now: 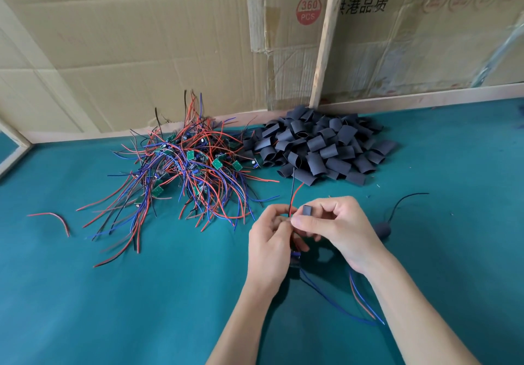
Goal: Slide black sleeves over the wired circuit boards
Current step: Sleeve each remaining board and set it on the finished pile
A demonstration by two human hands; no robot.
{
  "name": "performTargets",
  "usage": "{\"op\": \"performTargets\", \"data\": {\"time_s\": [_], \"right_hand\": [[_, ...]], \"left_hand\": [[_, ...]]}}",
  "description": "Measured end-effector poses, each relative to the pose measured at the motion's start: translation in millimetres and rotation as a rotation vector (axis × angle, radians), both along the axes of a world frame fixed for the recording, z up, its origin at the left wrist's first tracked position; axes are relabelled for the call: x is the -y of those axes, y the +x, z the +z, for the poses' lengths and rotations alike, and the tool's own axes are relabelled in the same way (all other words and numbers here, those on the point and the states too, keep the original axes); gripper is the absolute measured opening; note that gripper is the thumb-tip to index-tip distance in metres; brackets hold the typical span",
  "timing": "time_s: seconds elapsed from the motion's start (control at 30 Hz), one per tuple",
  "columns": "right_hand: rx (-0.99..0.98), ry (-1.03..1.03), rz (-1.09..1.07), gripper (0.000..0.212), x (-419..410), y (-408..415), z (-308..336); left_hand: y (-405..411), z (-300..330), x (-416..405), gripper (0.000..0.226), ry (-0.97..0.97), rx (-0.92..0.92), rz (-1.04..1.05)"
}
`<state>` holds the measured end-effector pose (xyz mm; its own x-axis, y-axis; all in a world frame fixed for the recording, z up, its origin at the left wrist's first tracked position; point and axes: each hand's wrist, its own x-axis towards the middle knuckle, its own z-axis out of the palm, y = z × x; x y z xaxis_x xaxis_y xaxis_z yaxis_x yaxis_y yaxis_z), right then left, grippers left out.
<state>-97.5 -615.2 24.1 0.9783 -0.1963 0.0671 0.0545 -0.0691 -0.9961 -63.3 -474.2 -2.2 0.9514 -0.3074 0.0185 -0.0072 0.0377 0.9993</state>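
A: What are the hands doing right now?

B: Both are working close together above the teal table [85, 293]. The right hand [337, 231] is pinching a small black sleeve [307, 210] between thumb and curled fingers, holding it just beside the other hand's fingertips.

A: And the left?

B: The left hand [269, 240] is curling its fingers around a wired circuit board [295, 257]. The board itself is mostly hiding under the palm; only a dark and blue edge is showing below the fingers. A red wire and a black wire [292, 194] are sticking up out of the grip, and blue wires [326, 293] are trailing down onto the table between the forearms.

A: Is the sleeve on the wires yet?

B: I cannot tell; it is sitting right next to the red and black pair, at their base.

A: Where is the rest of the stock lying?

B: A tangled pile of wired boards [187, 166] is lying at the back left, and a heap of black sleeves [320, 146] is sitting just beside it on the right, against the cardboard wall [141, 38]. A dark sleeved piece [382, 230] with a black lead is resting near the right wrist, and a loose red wire [54, 218] is lying well apart on the far left
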Motion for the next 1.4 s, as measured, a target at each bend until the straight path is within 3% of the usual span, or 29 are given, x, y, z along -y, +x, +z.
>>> {"op": "performTargets", "data": {"time_s": [0.1,0.2,0.33,0.47,0.6,0.97,1.27,1.4], "right_hand": [[-0.008,0.081,-0.122,0.043,0,1,2],[0.019,0.287,-0.290,0.042,10,2,4],[0.031,0.561,-0.487,0.015,11,5,4],[-0.010,0.658,-0.580,0.023,7,13,2],[-0.007,0.724,-0.568,0.025,3,17,2],[-0.012,0.661,-0.528,0.035,6,19,6],[0.107,0.756,-0.221,0.035,16,7,5],[0.131,0.771,-0.186,0.030,20,5,5]], "left_hand": [[0,0,1,0.018,-0.043,0.000,0.007],[-1,0,2,0.020,-0.074,-0.008,0.004],[-1,1,0,0.014,-0.066,0.015,-0.048],[-2,3,0,0.012,-0.036,0.042,-0.099],[-3,5,0,0.013,-0.013,0.046,-0.136],[-5,6,2,0.013,0.097,0.047,-0.129],[-6,5,3,0.023,0.186,0.062,-0.087],[-7,6,3,0.020,0.202,0.075,-0.083]]}}
